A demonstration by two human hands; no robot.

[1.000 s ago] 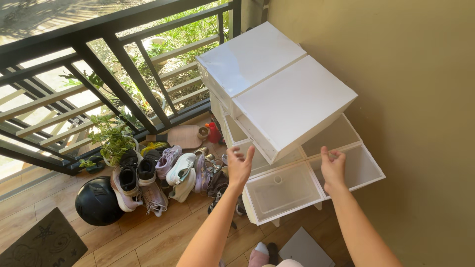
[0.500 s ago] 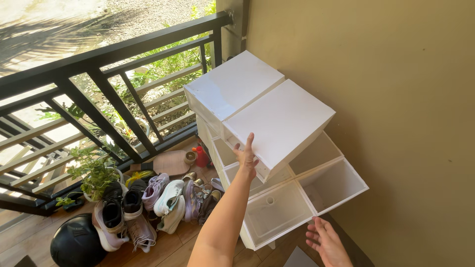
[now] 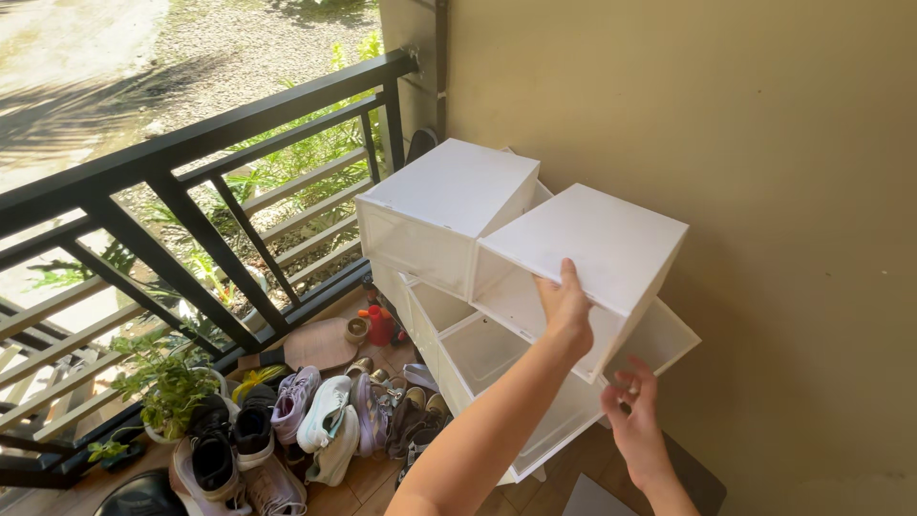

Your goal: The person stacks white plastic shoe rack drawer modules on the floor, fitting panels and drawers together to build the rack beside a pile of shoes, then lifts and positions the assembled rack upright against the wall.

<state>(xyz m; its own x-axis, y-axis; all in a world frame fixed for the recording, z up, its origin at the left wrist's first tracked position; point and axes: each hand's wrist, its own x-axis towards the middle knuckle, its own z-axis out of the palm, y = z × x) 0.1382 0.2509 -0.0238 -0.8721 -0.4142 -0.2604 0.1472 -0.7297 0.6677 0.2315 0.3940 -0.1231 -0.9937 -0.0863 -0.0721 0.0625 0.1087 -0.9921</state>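
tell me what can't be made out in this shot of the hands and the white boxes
Head view:
- Left hand: palm and fingertips hidden against the upper right box.
- Lower boxes: fronts covered by the forearm.
- Right hand: wrist cut off by the bottom edge.
- Shoes: nearest ones cut off at the bottom edge.

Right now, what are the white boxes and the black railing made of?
The boxes look like plastic: smooth, matte white tops and cloudy see-through fronts. The left hand grips one by its edge. The railing looks like painted metal: straight, thin black bars with a slight sheen, though painted wood is possible.
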